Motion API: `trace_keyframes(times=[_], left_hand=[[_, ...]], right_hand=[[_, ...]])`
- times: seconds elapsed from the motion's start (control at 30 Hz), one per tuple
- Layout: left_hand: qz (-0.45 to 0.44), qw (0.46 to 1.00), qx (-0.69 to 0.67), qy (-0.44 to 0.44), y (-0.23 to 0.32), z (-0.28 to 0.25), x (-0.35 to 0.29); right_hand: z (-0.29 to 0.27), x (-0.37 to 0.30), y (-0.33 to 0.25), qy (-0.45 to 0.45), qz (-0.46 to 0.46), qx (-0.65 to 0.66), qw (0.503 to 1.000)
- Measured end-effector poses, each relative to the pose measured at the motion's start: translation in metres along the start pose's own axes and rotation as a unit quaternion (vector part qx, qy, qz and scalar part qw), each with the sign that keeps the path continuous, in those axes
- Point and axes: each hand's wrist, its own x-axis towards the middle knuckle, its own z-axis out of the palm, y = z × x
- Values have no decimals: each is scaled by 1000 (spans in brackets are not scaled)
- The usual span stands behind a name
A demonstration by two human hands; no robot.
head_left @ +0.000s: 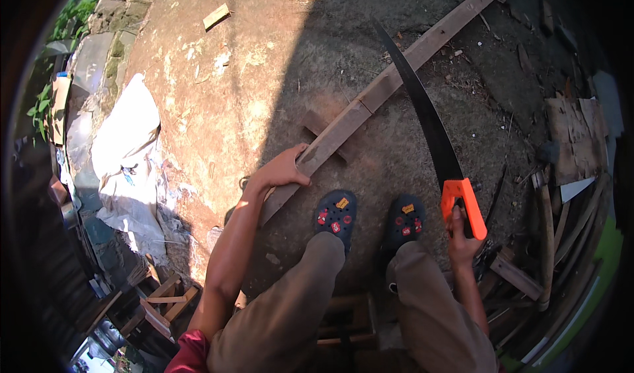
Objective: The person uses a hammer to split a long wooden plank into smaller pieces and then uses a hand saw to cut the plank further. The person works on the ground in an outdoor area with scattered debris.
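Observation:
A long wooden beam (343,123) runs slantwise over the ground from near my left knee toward the upper right. Beneath it, a short wood block (317,123) lies crosswise. My left hand (285,168) is closed over the beam's near part. To the right, my right hand (463,244) grips the orange handle of a handsaw (426,109). Its long dark curved blade points up and left, crossing over the beam in the view; I cannot tell whether it touches the wood. A dark cross line marks the beam between my left hand and the blade.
My feet in dark clogs (335,216) stand just this side of the beam. A white sack (129,155) lies at left, above a wooden frame (165,304). A small wood offcut (216,17) is far off. Wood scraps (515,277) and a worn board (576,138) crowd the right.

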Motion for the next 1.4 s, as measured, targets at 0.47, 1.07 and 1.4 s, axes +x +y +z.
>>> trace_keyframes(times=[0.47, 1.07, 1.4], left_hand=[[23, 947, 174, 269, 41, 35, -13], [88, 855, 294, 419, 72, 68, 42], [93, 862, 245, 434, 75, 66, 38]], right_hand=[[15, 16, -47, -126, -237, -210, 940], [66, 62, -63, -162, -186, -211, 946], [68, 37, -60, -263, -76, -133, 953]])
